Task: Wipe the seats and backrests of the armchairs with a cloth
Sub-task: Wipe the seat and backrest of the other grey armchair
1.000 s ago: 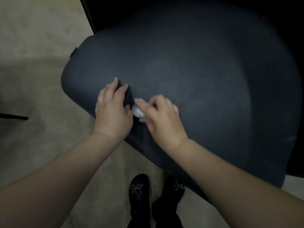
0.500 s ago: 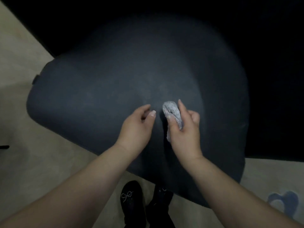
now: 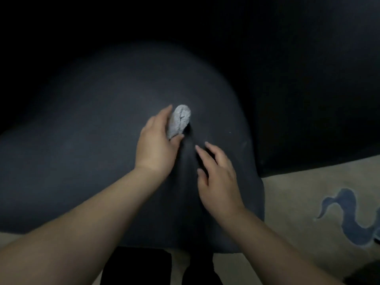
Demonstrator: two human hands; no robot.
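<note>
my left hand (image 3: 156, 147) clutches a bunched grey cloth (image 3: 178, 120) against the middle of the dark armchair seat (image 3: 86, 153), ready to rub. at four o'clock from it, my right hand (image 3: 218, 173) rests with fingers relaxed on the fabric, i judge to steady it. i can read no labels or writing.

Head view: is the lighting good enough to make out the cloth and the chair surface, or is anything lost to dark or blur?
Head view: dim overall; the pale cloth in the left hand stands out clearly; the dark seat cushion shows little texture; the area behind it sinks into black; wide-angle bending at the edges; slight softness.
</note>
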